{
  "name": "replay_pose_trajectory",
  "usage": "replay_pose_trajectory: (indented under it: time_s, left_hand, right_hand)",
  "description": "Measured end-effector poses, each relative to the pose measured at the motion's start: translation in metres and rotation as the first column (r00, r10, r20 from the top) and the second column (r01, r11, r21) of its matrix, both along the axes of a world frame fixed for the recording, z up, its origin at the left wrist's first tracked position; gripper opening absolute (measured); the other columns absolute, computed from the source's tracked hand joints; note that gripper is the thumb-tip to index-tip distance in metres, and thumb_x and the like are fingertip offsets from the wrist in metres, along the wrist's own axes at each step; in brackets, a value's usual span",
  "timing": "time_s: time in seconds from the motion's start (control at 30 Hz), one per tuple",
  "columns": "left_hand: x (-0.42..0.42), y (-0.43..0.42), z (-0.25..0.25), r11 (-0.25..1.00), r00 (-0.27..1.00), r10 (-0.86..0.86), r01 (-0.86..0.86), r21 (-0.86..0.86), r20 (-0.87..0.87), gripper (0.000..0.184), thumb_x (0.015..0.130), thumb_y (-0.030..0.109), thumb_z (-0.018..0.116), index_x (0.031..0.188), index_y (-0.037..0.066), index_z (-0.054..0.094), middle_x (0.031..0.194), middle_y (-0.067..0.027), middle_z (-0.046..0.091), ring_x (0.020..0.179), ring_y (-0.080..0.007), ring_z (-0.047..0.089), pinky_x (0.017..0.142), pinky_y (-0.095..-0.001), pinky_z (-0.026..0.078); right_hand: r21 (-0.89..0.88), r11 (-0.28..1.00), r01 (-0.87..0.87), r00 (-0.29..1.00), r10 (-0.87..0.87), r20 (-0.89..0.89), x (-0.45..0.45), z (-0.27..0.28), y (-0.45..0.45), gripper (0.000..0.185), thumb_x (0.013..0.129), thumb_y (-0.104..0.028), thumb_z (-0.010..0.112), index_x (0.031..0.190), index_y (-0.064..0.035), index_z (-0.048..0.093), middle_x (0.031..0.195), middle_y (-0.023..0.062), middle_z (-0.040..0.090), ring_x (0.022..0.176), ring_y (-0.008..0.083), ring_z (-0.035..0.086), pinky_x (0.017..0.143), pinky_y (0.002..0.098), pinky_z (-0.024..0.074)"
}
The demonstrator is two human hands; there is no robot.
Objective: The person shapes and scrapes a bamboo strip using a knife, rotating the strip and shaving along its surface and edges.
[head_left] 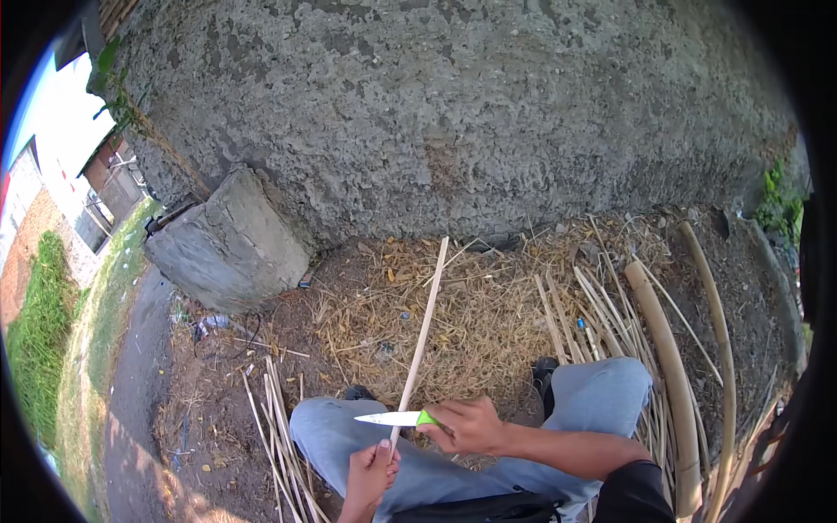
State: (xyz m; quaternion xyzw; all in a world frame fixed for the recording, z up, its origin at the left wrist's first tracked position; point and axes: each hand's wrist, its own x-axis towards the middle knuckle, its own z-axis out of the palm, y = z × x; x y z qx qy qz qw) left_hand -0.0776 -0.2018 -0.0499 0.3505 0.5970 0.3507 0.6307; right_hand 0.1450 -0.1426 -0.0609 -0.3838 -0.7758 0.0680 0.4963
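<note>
My left hand (370, 475) is closed around the lower end of a long pale bamboo strip (425, 327), which points up and away from me toward the wall. In my right hand (466, 424) is a knife (390, 418) with a green handle, most of it hidden by my fingers. Its white blade points left and lies across the strip just above my left hand. Whether the edge bites into the strip I cannot tell. Both hands are above my lap, between my bent knees.
Thin bamboo strips (277, 436) lie left of my legs. More strips (602, 318) and thick bamboo poles (660, 349) lie on the right. Ahead stands a rough grey wall (436, 113), with a concrete block (231, 244) at the left. Dry shavings (479, 305) cover the ground.
</note>
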Motion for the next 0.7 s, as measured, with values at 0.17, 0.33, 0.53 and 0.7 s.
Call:
replay_pose_trajectory:
  time_s: [0.17, 0.33, 0.53, 0.7]
  left_hand:
    - [0.008, 0.019, 0.012, 0.997, 0.985, -0.017, 0.029, -0.070, 0.172, 0.038, 0.108, 0.031, 0.045, 0.086, 0.001, 0.056, 0.055, 0.0028, 0.035, 0.041, -0.0051, 0.029, 0.039, -0.0239, 0.019]
    - [0.008, 0.018, 0.018, 0.995, 0.974, -0.059, 0.074, -0.060, 0.220, 0.038, 0.107, 0.032, 0.047, 0.085, 0.002, 0.054, 0.056, 0.0043, 0.035, 0.042, -0.0041, 0.028, 0.039, -0.0230, 0.017]
    - [-0.007, 0.010, 0.000, 0.984, 0.956, -0.017, 0.069, -0.167, 0.292, 0.032, 0.104, 0.026, 0.053, 0.084, 0.001, 0.057, 0.054, 0.0005, 0.041, 0.039, -0.0104, 0.037, 0.037, -0.0279, 0.024]
    - [-0.008, -0.016, 0.005, 0.973, 0.994, 0.051, -0.027, -0.230, 0.101, 0.034, 0.103, 0.039, 0.053, 0.085, 0.010, 0.058, 0.057, 0.0052, 0.042, 0.044, -0.0049, 0.037, 0.040, -0.0206, 0.026]
  right_hand:
    - [0.019, 0.999, 0.048, 0.996, -0.050, 0.068, -0.002, -0.005, 0.007, 0.028, 0.086, -0.036, 0.075, 0.091, -0.0091, 0.069, 0.063, 0.0011, 0.063, 0.043, 0.0180, 0.058, 0.035, 0.0323, 0.0399]
    - [0.011, 0.993, 0.116, 0.989, -0.117, 0.091, 0.010, 0.009, 0.017, 0.027, 0.086, -0.036, 0.074, 0.088, -0.0088, 0.069, 0.060, 0.0011, 0.062, 0.041, 0.0173, 0.056, 0.033, 0.0326, 0.0381]
    - [-0.061, 0.958, 0.280, 0.960, -0.277, 0.040, 0.028, 0.015, 0.046, 0.023, 0.087, -0.029, 0.074, 0.086, -0.0068, 0.072, 0.060, 0.0050, 0.064, 0.040, 0.0185, 0.056, 0.034, 0.0330, 0.0374]
    - [0.010, 0.934, 0.358, 0.931, -0.358, 0.073, 0.051, 0.012, 0.066, 0.024, 0.090, -0.030, 0.070, 0.083, -0.0074, 0.072, 0.057, 0.0055, 0.063, 0.039, 0.0196, 0.056, 0.034, 0.0346, 0.0374]
